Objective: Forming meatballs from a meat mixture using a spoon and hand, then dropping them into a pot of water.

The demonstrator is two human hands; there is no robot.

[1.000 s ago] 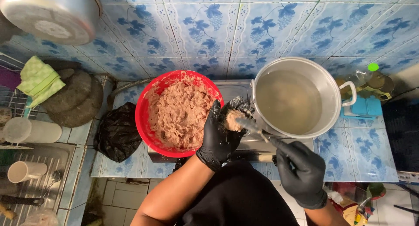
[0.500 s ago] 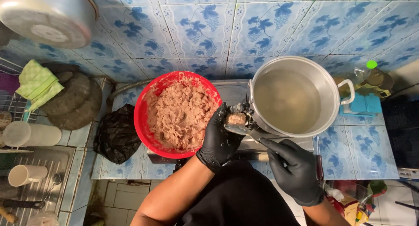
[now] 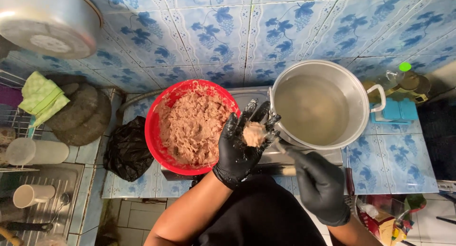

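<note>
meat lump (image 3: 254, 133) sits in our gloved left hand (image 3: 243, 144), fingers cupped round it, between bowl (image 3: 154, 132) and pot (image 3: 357, 91), likely kept near both. our right hand (image 3: 319, 184) grips a spoon (image 3: 281, 148) whose tip nears the lump. one red bowl of mince, one pot of water, two black gloves.

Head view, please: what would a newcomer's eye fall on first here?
The red bowl of pinkish mince stands out at centre, on a counter under blue patterned tiles. Beside it on the right sits a steel pot of cloudy water. In front, the black-gloved left hand cups a lump of mince, while the gloved right hand holds a utensil whose tip points toward it.
</note>
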